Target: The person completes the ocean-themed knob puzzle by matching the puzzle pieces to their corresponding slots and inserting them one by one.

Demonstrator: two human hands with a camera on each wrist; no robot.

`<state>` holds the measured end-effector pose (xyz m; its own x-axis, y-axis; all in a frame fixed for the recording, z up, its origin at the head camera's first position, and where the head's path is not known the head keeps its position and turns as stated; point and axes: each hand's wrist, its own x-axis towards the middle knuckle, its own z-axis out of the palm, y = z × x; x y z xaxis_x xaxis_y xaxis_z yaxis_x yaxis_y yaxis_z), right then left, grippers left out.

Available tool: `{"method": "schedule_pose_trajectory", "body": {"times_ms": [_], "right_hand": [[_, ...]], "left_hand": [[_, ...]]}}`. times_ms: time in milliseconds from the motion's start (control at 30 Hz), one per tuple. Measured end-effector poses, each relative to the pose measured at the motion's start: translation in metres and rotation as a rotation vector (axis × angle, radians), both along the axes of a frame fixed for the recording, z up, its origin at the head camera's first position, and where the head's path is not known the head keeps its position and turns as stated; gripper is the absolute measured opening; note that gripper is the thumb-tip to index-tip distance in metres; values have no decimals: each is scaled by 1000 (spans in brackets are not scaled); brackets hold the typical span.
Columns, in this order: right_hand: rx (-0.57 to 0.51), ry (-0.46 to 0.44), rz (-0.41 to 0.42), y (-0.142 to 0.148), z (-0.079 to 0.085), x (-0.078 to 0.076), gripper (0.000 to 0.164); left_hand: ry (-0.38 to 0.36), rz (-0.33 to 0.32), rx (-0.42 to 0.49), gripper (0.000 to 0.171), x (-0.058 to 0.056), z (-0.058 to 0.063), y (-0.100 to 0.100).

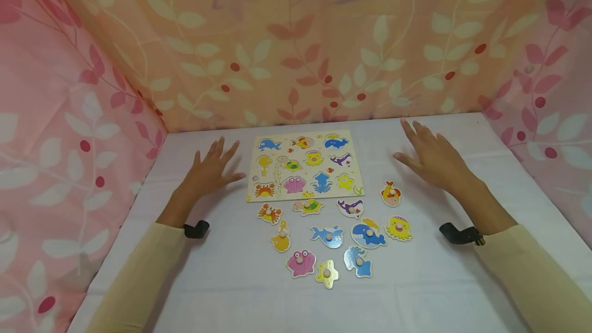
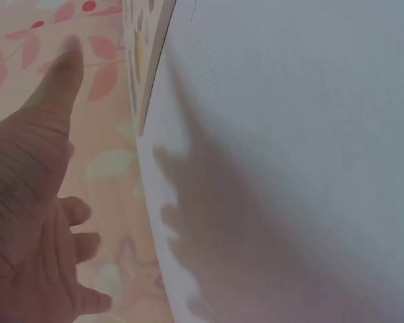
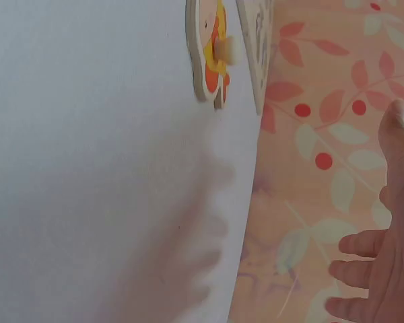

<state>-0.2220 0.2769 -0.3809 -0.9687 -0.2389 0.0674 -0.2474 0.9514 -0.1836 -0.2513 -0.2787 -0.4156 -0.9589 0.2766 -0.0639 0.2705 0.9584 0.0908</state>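
A wooden puzzle board (image 1: 303, 166) with printed sea animals lies toward the back of the table. My left hand (image 1: 208, 171) is held just left of it, fingers spread, thumb toward the board's edge. To the board's right my right hand (image 1: 432, 158) hovers with its fingers extended, holding nothing. The fish piece (image 1: 391, 194), with a round wooden knob, lies nearest to that hand. In front of the board lie several more knobbed pieces, among them a crab (image 1: 269, 213), a turtle (image 1: 308, 206), an octopus (image 1: 399, 228), a shell (image 1: 301, 263) and a starfish (image 1: 327, 273).
White cloth (image 1: 222, 292) covers the table. Leaf-patterned curtains (image 1: 296, 40) close in the back and both sides. A black wrist camera (image 1: 196, 229) sits on the left wrist, another camera (image 1: 460, 234) on the right. Both hands cast shadows on the cloth.
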Motion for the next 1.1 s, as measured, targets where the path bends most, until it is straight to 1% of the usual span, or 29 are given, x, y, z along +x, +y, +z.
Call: {"method": "schedule_pose_trajectory", "body": {"times_ms": [67, 200, 333, 500, 600, 800, 933, 1033, 1100], "right_hand": [[-34, -36, 2, -2, 0, 3, 97], [-68, -101, -1, -6, -3, 8, 98], [-77, -153, 0, -9, -6, 11, 96], [-59, -196, 5, -11, -12, 12, 88], [-44, -199, 12, -12, -16, 12, 84], [-64, -224, 6, -13, -17, 12, 77], [-78, -260, -8, -14, -17, 13, 77], [-91, -275, -14, -13, -18, 13, 76], [-97, -276, -7, -14, -18, 12, 74]], "left_hand": [[-49, -5, 13, 102, 0, -1, 3], [-138, 2, 46, 104, 0, -6, 7], [-184, 0, 77, 104, -3, -11, 8], [-203, -26, 119, 98, -9, -14, 10], [-217, -30, 140, 94, -12, -15, 11], [-251, -34, 170, 89, -17, -19, 14], [-252, -50, 153, 84, -18, -20, 14], [-246, -67, 131, 84, -19, -21, 14], [-247, -61, 135, 85, -18, -21, 14]]}}
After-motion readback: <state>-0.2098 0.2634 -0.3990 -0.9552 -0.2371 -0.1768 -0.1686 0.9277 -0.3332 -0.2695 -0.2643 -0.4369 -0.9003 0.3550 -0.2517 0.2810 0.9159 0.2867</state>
